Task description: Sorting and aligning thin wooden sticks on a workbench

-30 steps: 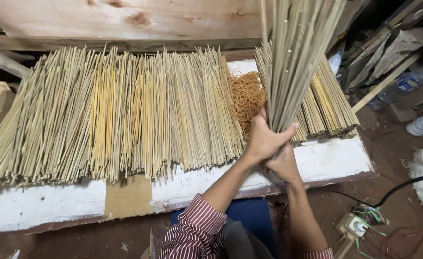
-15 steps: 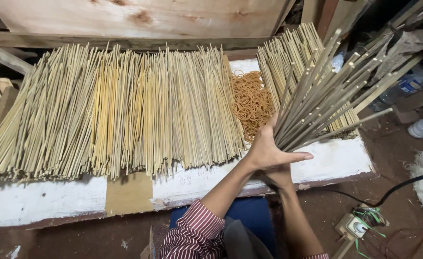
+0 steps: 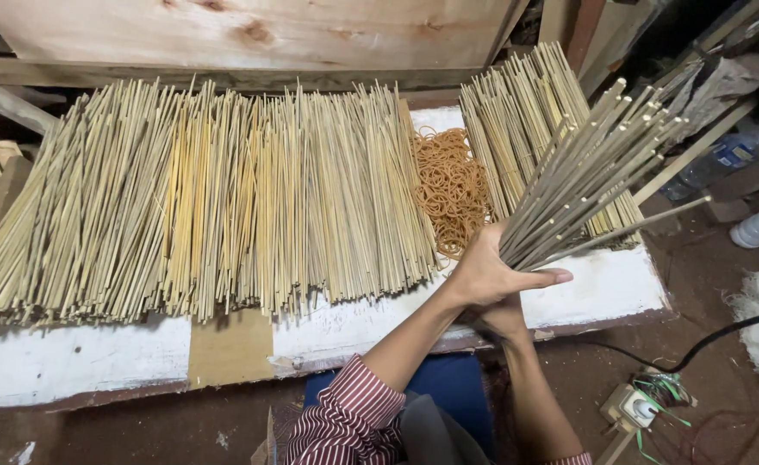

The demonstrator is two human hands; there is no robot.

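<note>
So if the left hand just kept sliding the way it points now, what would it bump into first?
The left hand, gripping the bundle of sticks, points up and to the right. Going on that way, it would probably first meet the stack of sticks on the white board, though depth is hard to judge.

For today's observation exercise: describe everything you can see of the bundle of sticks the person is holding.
The bundle of sticks is a sheaf of thin, straight, pale greenish-tan sticks, bamboo by the look. It tilts up to the right, fanning at the cut ends. Its lower end is gripped by the left hand, with the right hand beneath, above the white board.
</note>
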